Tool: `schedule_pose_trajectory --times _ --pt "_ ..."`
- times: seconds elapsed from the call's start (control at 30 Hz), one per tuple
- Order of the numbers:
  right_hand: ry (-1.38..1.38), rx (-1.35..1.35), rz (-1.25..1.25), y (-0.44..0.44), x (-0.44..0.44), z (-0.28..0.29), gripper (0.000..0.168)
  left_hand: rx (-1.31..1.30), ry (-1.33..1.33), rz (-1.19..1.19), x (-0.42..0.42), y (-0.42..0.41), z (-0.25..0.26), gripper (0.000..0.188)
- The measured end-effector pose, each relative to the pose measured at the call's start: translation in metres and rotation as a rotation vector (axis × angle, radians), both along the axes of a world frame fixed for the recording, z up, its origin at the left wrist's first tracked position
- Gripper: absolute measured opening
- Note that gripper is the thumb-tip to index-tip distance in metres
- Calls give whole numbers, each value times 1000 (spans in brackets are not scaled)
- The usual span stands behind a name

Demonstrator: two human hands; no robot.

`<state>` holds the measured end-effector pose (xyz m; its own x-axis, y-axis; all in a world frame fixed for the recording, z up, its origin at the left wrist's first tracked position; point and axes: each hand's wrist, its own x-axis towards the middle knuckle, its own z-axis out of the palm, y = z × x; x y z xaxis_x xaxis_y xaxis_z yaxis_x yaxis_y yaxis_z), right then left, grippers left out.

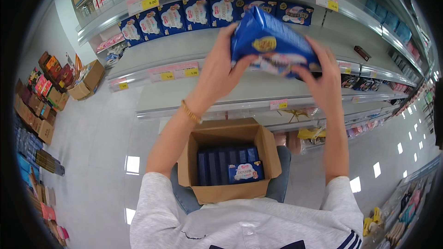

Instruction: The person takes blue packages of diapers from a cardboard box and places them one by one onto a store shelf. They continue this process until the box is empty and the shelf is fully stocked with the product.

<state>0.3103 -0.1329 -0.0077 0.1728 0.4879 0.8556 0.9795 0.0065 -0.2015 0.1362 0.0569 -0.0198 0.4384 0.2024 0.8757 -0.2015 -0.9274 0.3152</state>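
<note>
Between my left hand (223, 65) and my right hand (320, 69) is a blue soft package (273, 41), tilted and slightly blurred, gripped at its two ends in front of the shelves. Behind it, a row of similar blue packages (171, 18) stands upright on a shelf, fronts outward. An open cardboard box (230, 193) rests on my lap. Inside it are several blue packages packed on edge, with one blue package (245, 173) showing its printed front at the near right.
Metal shelves (173, 93) with price tags run across the front. A small dark box (362, 53) lies on the shelf at right. Cartons (86, 79) stand on the tiled floor at left. Hanging goods (406, 211) are at lower right.
</note>
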Motion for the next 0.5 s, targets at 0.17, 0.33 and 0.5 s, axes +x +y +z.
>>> schedule_pose_trajectory --times 0.17,0.33,0.5 --pt "-274 -61 -170 63 64 38 63 269 112 418 27 56 5 72" --pt "-117 -348 -277 150 148 44 64 249 249 475 36 75 -12 68" --pt "-6 -460 -148 215 201 42 71 229 301 451 43 71 -14 62"
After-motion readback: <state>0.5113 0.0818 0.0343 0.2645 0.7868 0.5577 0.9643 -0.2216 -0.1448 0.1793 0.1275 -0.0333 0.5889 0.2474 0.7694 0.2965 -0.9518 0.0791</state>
